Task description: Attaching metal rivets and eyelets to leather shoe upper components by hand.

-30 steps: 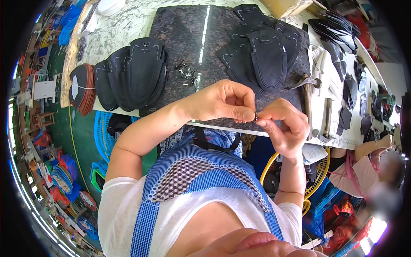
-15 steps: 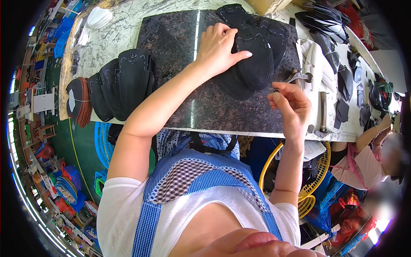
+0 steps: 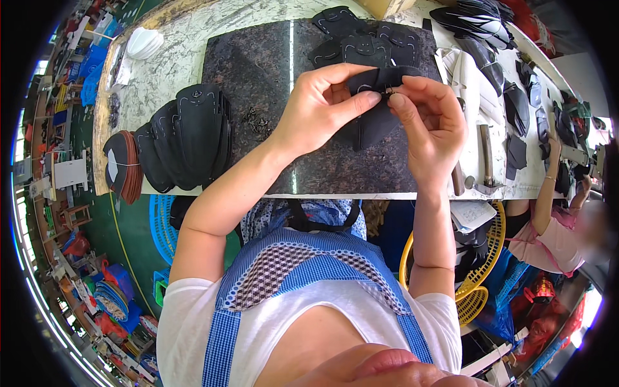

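Seen from above, a person at a workbench holds a black shoe-upper piece (image 3: 374, 109) between both hands, lifted just above a dark stone slab (image 3: 258, 71). The left hand (image 3: 319, 103) is curled closed around the piece's left edge, thumb pressing toward the fingertips at its top. The right hand (image 3: 429, 122) pinches the same top edge from the other side, thumb and forefinger closed together, almost touching the left thumb; what may be a tiny metal fitting sits between the fingertips, too small to tell. The piece hangs down between the two palms.

Just beyond the hands, farther up the slab, lie more flat black upper pieces (image 3: 361, 39), overlapping one another. To the left of the left hand, a small cluster of metal bits (image 3: 256, 120) rests on the slab. Well to the left of that, a fanned stack of black uppers (image 3: 187, 135) stands on the pale marble benchtop (image 3: 167, 64). Beside the right wrist, on the right, lies a metal hammer-like tool (image 3: 485, 155). Farther right, another person's arm (image 3: 545, 193) reaches up to the bench edge.
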`<state>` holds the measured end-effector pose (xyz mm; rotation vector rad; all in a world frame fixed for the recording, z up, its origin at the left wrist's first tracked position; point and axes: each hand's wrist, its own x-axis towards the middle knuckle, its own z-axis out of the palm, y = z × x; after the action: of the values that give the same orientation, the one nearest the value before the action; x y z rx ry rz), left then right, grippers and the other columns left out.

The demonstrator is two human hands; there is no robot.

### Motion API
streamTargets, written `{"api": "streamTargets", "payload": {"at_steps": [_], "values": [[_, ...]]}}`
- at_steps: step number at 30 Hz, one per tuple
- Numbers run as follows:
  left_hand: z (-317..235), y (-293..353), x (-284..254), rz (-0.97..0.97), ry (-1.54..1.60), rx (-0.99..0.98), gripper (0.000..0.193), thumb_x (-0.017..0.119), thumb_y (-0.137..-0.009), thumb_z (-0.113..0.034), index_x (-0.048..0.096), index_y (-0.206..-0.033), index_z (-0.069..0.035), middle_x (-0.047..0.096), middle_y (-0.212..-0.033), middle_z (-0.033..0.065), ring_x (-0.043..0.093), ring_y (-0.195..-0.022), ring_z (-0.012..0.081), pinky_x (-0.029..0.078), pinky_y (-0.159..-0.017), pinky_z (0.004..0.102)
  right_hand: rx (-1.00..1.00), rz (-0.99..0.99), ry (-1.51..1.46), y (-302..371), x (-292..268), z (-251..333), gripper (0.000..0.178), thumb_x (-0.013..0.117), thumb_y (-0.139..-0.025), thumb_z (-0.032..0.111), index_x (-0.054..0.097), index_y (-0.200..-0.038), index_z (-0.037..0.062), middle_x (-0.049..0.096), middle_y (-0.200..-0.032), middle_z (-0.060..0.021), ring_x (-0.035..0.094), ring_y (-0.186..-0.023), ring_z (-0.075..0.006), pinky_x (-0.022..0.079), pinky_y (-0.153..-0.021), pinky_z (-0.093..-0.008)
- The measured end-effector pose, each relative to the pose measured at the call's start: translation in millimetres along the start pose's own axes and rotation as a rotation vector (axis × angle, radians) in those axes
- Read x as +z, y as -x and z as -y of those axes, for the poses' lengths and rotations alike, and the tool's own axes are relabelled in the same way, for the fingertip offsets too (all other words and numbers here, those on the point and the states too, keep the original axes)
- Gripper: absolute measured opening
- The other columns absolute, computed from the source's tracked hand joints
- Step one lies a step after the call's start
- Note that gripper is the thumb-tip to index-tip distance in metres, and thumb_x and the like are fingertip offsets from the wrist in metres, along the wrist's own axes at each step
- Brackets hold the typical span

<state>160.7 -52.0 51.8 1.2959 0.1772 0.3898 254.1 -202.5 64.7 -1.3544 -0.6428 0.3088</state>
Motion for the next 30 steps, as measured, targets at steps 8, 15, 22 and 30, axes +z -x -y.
{"api": "streamTargets", "payload": {"at_steps": [8,15,22,30], "values": [[2.6,17.2,6.5,-0.026,-0.190,0.195,0.027,0.069,-0.093,-0.001,0.067,-0.119,0.004,0.065,-0.110,0.0065,0.062,-0.094,0.0074,0.052,-0.079,0.0207,-0.009,-0.114,-0.037,18.7,11.8,-5.5,0.020,0.072,-0.089,-0.004,0.061,-0.105,-0.0029,0.070,-0.092,-0.0085,0.067,-0.084,-0.0106,0.055,-0.077,-0.0220],[18.2,21.5,8.6,-0.092,-0.348,0.385,0.027,0.075,-0.086,0.002,0.069,-0.112,0.004,0.067,-0.108,0.0099,0.064,-0.093,0.0126,0.052,-0.080,0.0243,-0.122,-0.192,0.059,34.1,20.7,-8.6,0.021,0.069,-0.089,-0.008,0.058,-0.106,-0.0021,0.068,-0.097,-0.0095,0.066,-0.087,-0.0109,0.054,-0.080,-0.0234],[21.1,22.1,12.0,-0.122,-0.252,0.398,0.022,0.078,-0.081,0.004,0.071,-0.103,0.004,0.070,-0.101,0.0112,0.065,-0.092,0.0143,0.052,-0.081,0.0262,0.004,-0.187,0.051,40.7,17.9,3.7,0.023,0.073,-0.088,-0.004,0.059,-0.107,-0.0018,0.068,-0.097,-0.0089,0.065,-0.087,-0.0101,0.053,-0.079,-0.0218],[8.0,23.0,-0.1,0.098,-0.128,0.209,0.026,0.080,-0.081,0.002,0.071,-0.105,0.002,0.071,-0.100,0.0117,0.066,-0.092,0.0152,0.052,-0.081,0.0263,0.156,0.064,0.021,21.6,-11.7,18.1,0.027,0.079,-0.085,0.007,0.066,-0.107,-0.0025,0.068,-0.102,-0.0055,0.061,-0.093,-0.0111,0.048,-0.085,-0.0261]]}}
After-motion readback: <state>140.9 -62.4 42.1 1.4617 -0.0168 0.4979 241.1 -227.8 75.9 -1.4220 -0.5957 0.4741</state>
